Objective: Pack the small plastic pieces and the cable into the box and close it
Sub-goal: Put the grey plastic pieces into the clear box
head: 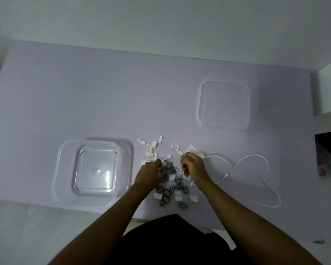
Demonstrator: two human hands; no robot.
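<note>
Head view: both hands, left and right, curled knuckles-up over plastic pieces, grip contents unclear

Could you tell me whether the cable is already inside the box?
No, the white cable lies looped on the table to the right of the hands, while the clear box sits left.

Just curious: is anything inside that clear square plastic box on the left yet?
The clear square plastic box looks empty; only glare shows through its base. The small white and grey plastic pieces lie outside it.
</note>
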